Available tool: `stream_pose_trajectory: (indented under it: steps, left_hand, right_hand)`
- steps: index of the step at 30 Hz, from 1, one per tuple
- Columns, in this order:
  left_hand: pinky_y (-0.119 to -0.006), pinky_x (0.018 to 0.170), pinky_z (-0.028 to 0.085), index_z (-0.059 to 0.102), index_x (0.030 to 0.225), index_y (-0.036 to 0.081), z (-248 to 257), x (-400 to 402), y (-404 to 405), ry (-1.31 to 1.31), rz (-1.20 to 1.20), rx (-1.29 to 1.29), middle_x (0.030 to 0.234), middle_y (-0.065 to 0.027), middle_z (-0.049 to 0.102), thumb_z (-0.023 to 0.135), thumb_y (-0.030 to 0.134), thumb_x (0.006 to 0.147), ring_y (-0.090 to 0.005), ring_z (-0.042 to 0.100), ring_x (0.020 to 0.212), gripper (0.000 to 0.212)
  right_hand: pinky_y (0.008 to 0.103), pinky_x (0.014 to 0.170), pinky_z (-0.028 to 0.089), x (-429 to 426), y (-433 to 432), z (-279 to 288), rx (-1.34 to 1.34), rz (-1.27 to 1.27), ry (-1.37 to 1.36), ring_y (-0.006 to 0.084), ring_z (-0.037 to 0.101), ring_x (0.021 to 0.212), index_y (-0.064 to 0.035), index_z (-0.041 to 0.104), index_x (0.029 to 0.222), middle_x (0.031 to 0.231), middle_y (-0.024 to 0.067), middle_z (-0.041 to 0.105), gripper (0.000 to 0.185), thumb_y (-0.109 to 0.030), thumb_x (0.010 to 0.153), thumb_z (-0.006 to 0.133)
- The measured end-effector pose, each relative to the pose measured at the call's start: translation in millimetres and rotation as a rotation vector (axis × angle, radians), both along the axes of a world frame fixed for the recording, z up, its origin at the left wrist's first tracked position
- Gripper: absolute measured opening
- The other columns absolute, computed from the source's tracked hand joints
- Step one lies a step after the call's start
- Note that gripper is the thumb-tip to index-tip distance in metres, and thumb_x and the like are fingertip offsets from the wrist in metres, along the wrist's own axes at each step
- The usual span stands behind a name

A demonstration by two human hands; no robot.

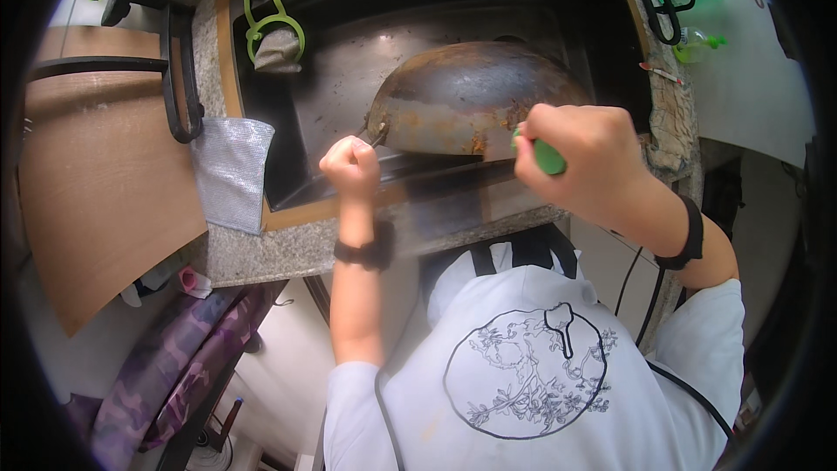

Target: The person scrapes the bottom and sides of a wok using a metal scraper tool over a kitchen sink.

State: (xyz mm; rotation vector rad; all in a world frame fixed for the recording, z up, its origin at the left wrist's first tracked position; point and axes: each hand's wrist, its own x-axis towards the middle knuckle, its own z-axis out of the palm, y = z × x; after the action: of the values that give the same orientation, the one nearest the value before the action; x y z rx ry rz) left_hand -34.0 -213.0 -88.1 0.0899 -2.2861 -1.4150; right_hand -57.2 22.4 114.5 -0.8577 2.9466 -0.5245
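Observation:
A rust-spotted metal wok (471,88) lies upside down in a dark sink (327,91). At its near left edge, my left hand (353,165) is closed around the wok's small loop handle (379,134), most of which the fingers hide. My right hand (582,150) grips a green-handled tool (548,157) by the wok's near right rim. A flat, blurred part of that tool seems to show against the rim, but its exact kind is unclear. Orange rust patches mark the wok's side beside this hand.
A green ring holder (302,46) with a mesh scrubber (278,52) hangs at the sink's left back. A silvery cloth (232,170) drapes over the left counter edge near a black rack (176,78). On the right lie a crumpled rag (673,121) and a green-capped bottle (693,46).

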Motion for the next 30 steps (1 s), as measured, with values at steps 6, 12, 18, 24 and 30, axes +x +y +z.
stream_pose_trajectory:
  steps: [6,12,18,24,30]
  left_hand:
    - [-0.032,0.042,0.032,0.041,0.052,-0.001,5,-2,-3,-0.069,0.015,-0.043,0.048,-0.0134,0.037,0.047,0.012,0.072,-0.0234,0.039,0.042,0.025]
    - [-0.030,0.042,0.022,0.033,0.053,-0.001,4,-4,4,0.032,0.016,0.032,0.048,-0.0067,0.027,0.046,0.013,0.074,-0.0127,0.028,0.044,0.029]
    - [-0.029,0.042,0.024,0.035,0.052,-0.001,7,-6,3,0.020,0.030,0.025,0.048,-0.0081,0.029,0.046,0.013,0.074,-0.0136,0.030,0.043,0.028]
    - [-0.029,0.042,0.025,0.036,0.052,-0.002,5,-5,4,0.032,0.030,0.018,0.048,-0.0087,0.030,0.047,0.011,0.074,-0.0144,0.031,0.043,0.027]
    - [-0.029,0.042,0.026,0.035,0.052,-0.002,8,-7,3,0.045,0.024,0.033,0.048,-0.0091,0.030,0.046,0.011,0.074,-0.0149,0.031,0.043,0.027]
  right_hand:
    - [0.0316,0.039,0.041,-3,0,-12,-0.059,0.002,0.086,0.0227,0.050,0.040,-0.0076,0.048,0.064,0.047,0.0065,0.049,0.017,-0.014,0.072,0.062]
    - [0.0317,0.039,0.040,-6,-13,-4,-0.025,0.048,0.095,0.0222,0.050,0.040,-0.0077,0.048,0.063,0.046,0.0062,0.048,0.017,-0.013,0.070,0.062]
    - [0.0314,0.039,0.040,-8,-5,-2,0.027,0.048,0.120,0.0222,0.050,0.040,-0.0077,0.048,0.063,0.047,0.0054,0.048,0.018,-0.013,0.069,0.063]
    - [0.0313,0.038,0.039,-7,-10,-2,0.022,0.049,0.114,0.0221,0.049,0.039,-0.0078,0.047,0.062,0.046,0.0053,0.046,0.018,-0.012,0.069,0.063]
    - [0.0312,0.038,0.039,-5,-8,-3,0.032,0.042,0.121,0.0217,0.048,0.039,-0.0080,0.046,0.062,0.046,0.0047,0.046,0.019,-0.011,0.069,0.063]
